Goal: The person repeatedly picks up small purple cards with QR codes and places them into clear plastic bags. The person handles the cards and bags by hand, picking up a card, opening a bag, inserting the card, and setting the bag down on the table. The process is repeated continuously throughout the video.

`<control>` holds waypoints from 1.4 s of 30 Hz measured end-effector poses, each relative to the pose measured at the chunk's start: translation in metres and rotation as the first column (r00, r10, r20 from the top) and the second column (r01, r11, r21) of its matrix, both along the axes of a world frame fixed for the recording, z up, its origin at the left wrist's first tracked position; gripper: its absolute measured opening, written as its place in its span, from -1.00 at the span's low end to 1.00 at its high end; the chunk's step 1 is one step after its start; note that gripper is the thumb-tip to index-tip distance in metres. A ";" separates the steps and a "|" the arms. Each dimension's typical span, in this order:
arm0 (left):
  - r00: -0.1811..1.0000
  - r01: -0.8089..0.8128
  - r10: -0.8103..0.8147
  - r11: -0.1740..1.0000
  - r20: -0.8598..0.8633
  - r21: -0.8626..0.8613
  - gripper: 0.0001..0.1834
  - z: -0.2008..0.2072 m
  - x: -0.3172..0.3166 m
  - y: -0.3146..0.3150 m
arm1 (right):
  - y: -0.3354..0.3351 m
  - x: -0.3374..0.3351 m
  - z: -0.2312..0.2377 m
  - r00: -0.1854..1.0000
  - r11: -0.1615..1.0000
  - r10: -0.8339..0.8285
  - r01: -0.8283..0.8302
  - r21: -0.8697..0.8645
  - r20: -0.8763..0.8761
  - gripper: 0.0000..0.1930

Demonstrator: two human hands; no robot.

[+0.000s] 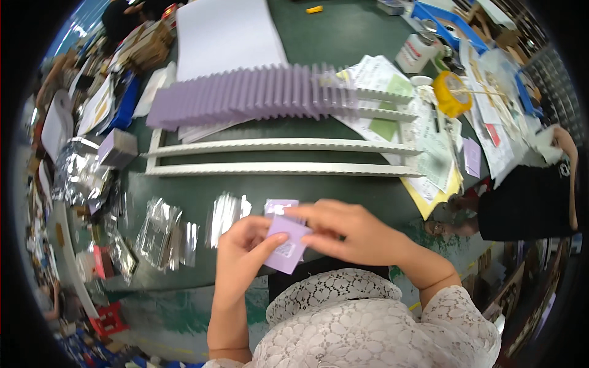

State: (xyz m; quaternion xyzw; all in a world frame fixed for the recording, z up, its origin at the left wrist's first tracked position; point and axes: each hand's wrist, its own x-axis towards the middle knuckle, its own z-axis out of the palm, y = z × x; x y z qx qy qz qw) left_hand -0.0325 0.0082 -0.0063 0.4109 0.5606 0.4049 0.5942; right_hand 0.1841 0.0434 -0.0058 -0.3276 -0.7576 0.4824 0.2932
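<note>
A small flat lavender packet [286, 245] with a pale printed square is held by my left hand [244, 248], its thumb across the face and the fingers behind. My right hand [362, 236] reaches in from the right with fingers stretched and apart. One of its fingertips is at the packet's right edge; whether it presses there I cannot tell. Just beyond the hands lies another lavender piece [282, 205], partly covered by my right fingers. Clear plastic sleeves [226, 218] lie on the table left of it.
Across the table stands a long white slotted rack [288, 145], with a row of lavender packets [245, 95] leaning behind it. More clear packaging [161, 233] and a lavender box [118, 149] are at left. Papers [432, 150], yellow tape [452, 94] and a white bottle [417, 52] sit at right.
</note>
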 end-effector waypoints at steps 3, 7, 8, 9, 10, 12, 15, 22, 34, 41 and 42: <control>0.915 0.081 -0.028 0.990 -0.402 0.115 -0.69 -0.007 -0.004 -0.005 | 0.021 0.009 0.018 0.976 0.975 -0.206 0.211 -0.064 0.070 -0.55; 0.811 -0.068 0.267 0.926 -0.520 0.370 -0.68 0.003 -0.006 -0.003 | 0.090 0.033 0.025 0.925 0.798 -0.375 0.289 0.529 0.060 -0.48; 0.893 -0.087 0.233 0.929 -0.386 0.359 -0.70 0.001 -0.009 -0.003 | 0.106 0.041 0.033 0.916 0.769 -0.385 0.250 0.589 0.114 -0.36; 0.948 -0.112 0.205 0.932 -0.245 0.345 -0.71 -0.006 -0.015 -0.004 | 0.123 0.046 0.028 0.917 0.776 -0.375 0.232 0.586 0.133 -0.30; 0.983 -0.121 0.160 0.936 -0.093 0.330 -0.73 -0.006 -0.015 -0.001 | 0.137 0.054 0.022 0.912 0.780 -0.379 0.224 0.585 0.156 -0.24; 0.988 -0.132 0.123 0.986 0.092 0.100 -0.79 0.005 -0.015 -0.001 | 0.155 0.068 0.022 0.935 0.904 -0.260 0.148 0.402 0.241 -0.18; 0.930 -0.131 0.150 0.988 0.335 -0.080 -0.80 -0.006 -0.022 -0.006 | 0.156 0.074 0.034 0.926 0.906 -0.267 0.146 0.397 0.269 -0.12; 0.966 0.022 -0.010 0.999 0.258 -0.044 -0.79 0.010 0.000 -0.001 | 0.067 0.023 0.024 0.960 0.993 0.071 -0.041 0.115 -0.272 -0.17; 0.963 -0.021 -0.002 0.996 0.269 0.083 -0.73 0.012 -0.001 -0.006 | 0.029 -0.007 -0.007 0.992 0.986 -0.060 0.076 0.149 -0.108 -0.25; 0.971 -0.028 0.010 0.997 0.239 0.073 -0.73 0.010 -0.001 -0.007 | 0.020 -0.013 -0.005 0.987 0.965 -0.116 0.137 0.221 -0.109 -0.36; 0.969 -0.057 0.034 0.995 0.246 0.087 -0.73 0.009 0.000 -0.007 | 0.020 -0.014 -0.006 0.986 0.961 -0.120 0.144 0.237 -0.114 -0.36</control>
